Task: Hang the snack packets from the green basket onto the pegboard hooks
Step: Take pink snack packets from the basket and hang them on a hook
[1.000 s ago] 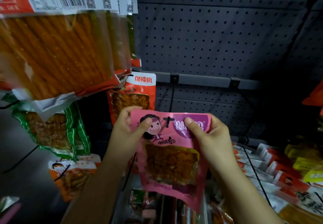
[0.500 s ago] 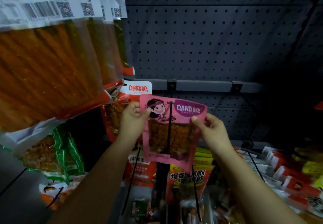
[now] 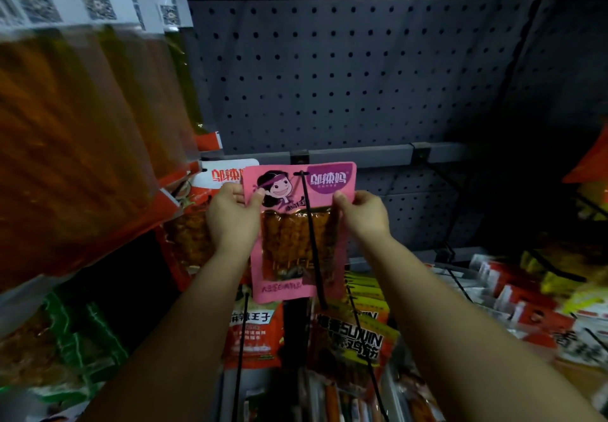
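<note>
Pink snack packet [image 3: 297, 231] is threaded on the black hook [image 3: 312, 244] against the pegboard [image 3: 345, 76], left hand [image 3: 232, 216] and right hand [image 3: 362, 212] both pinching its top corners.

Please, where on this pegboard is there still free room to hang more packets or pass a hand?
Free: the bare pegboard above the grey rail, and the stretch right of the pink packet. Crowded: the big orange packets at left, and the hanging packets below both hands.
</note>
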`<state>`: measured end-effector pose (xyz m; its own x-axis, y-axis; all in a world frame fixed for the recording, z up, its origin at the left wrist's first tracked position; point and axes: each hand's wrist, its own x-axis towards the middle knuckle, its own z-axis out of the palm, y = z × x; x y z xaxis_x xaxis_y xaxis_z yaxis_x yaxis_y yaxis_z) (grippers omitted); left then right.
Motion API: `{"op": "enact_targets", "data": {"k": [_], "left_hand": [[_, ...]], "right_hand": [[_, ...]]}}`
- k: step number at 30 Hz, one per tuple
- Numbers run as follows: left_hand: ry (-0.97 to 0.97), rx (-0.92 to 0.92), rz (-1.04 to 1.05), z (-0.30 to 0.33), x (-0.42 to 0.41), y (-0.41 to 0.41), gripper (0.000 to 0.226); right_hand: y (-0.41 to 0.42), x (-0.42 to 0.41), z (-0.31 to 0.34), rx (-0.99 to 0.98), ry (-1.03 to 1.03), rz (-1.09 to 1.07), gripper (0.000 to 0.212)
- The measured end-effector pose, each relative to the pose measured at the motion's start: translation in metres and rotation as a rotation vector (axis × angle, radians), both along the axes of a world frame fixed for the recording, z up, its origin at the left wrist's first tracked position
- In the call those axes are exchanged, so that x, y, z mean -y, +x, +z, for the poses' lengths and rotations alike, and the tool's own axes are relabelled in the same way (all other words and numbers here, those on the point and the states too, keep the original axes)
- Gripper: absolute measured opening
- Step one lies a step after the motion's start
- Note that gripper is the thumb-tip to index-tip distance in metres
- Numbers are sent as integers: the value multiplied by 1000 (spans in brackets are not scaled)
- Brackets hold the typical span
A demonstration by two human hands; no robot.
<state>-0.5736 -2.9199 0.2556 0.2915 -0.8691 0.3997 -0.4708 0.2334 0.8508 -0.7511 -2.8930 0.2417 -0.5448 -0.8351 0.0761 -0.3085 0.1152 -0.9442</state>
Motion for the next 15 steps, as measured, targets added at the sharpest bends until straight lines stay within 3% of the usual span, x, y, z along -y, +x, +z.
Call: {"op": "enact_targets", "data": {"k": [7,11,15], "left_hand": [[-125,-58,-34,-17,-27,13,27],[-152,-203,-262,-38,-71,-1,18],[-31,-297,-490,-69,-122,-44,15]], "right_hand": [[-3,-21,-25,114,-91,-45,30],[-16,-65,-35,223,-205,-35,6],[-40,-150,-58,283,-224,-19,22]]}}
